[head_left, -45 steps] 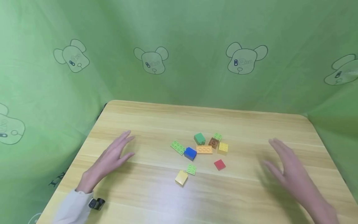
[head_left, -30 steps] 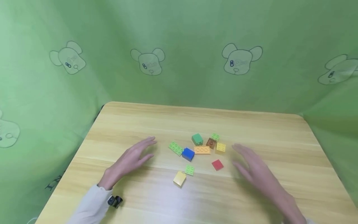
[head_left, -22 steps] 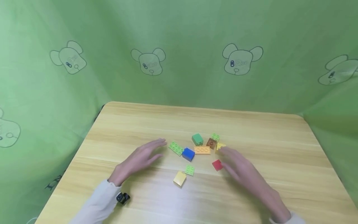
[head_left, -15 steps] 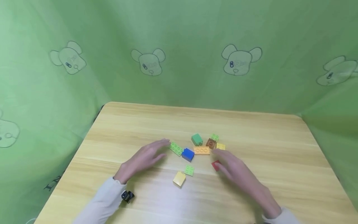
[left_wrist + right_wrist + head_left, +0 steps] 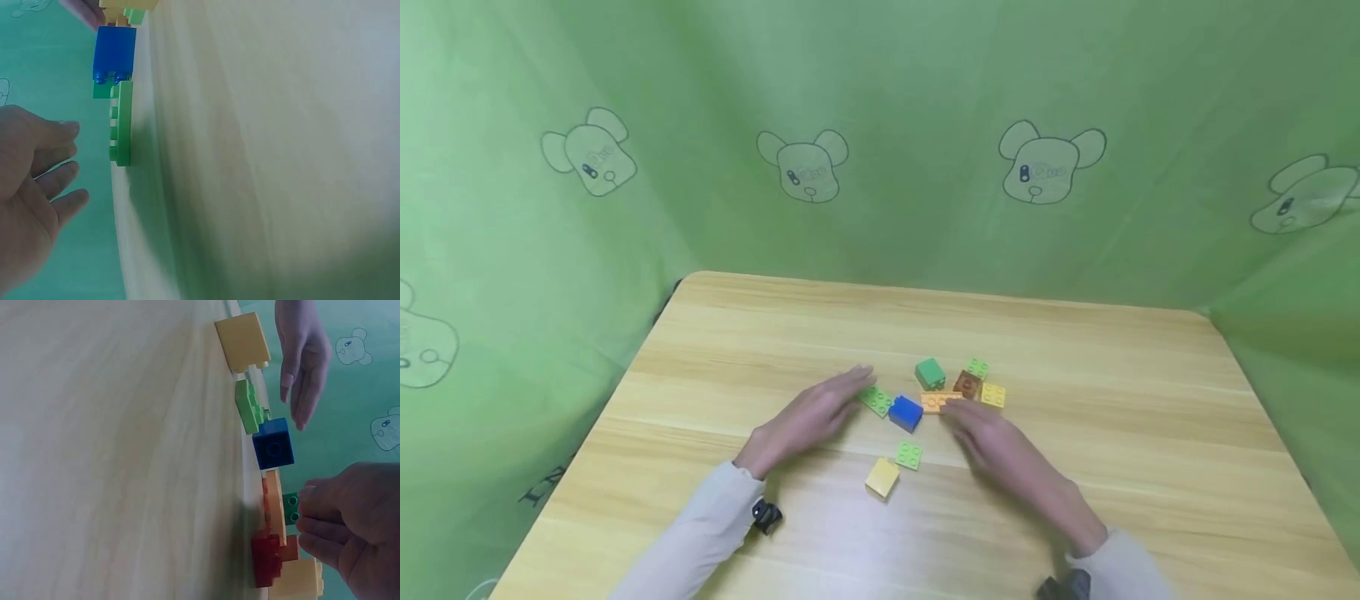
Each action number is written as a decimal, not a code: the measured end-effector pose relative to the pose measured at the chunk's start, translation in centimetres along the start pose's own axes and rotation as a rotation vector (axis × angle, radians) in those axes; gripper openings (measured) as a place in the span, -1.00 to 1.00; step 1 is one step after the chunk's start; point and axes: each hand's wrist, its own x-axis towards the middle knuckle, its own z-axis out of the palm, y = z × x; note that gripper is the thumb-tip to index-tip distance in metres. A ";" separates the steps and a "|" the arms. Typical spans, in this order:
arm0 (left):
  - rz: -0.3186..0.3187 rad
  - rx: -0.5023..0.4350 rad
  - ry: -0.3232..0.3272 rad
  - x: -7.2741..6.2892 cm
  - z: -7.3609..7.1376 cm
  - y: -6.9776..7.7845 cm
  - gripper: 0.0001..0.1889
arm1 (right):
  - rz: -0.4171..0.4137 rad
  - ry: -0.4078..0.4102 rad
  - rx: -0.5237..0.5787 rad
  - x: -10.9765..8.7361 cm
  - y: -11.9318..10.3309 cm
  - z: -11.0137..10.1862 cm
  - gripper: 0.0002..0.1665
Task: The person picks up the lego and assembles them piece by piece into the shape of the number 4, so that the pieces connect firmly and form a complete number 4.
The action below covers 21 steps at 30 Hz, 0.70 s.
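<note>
My left hand hovers with relaxed fingers over the left end of a long light-green building plate, holding nothing. In the left wrist view that plate stands apart from the fingers. My right hand covers the right end of an orange building plate, its fingers loosely extended and empty. A red piece hides beneath this hand in the head view but shows in the right wrist view. Between the hands lies a blue brick. A dark-green brick sits behind them.
Near the right fingertips are a brown brick, a yellow brick and a small light-green plate. Closer to me lie another small light-green plate and a pale-yellow brick. A green curtain hangs beyond the wooden table.
Both hands have moved inward over the pieces, the left toward the right and the right leftward. The red piece has become covered in the head view. The pieces keep their places.
</note>
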 end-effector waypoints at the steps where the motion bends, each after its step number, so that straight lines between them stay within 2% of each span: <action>1: 0.013 0.004 0.006 0.2 0.1 -0.1 -0.51 | -0.005 0.003 -0.008 0.1 0.1 0.2 -0.62; 5: 0.049 0.034 0.017 0.6 0.5 -0.4 -0.52 | -0.012 0.010 -0.025 0.4 0.4 0.6 -0.64; 10: 0.049 0.068 -0.001 0.8 0.8 -0.6 -0.55 | -0.024 0.013 -0.021 0.8 0.6 0.9 -0.66; 16: 0.048 0.058 -0.010 0.7 1.0 -0.6 -0.56 | -0.055 0.016 -0.011 1.3 0.6 1.4 -0.67; 21: 0.054 0.046 -0.024 0.9 1.1 -0.7 -0.55 | -0.074 0.043 -0.048 1.5 0.9 1.7 -0.69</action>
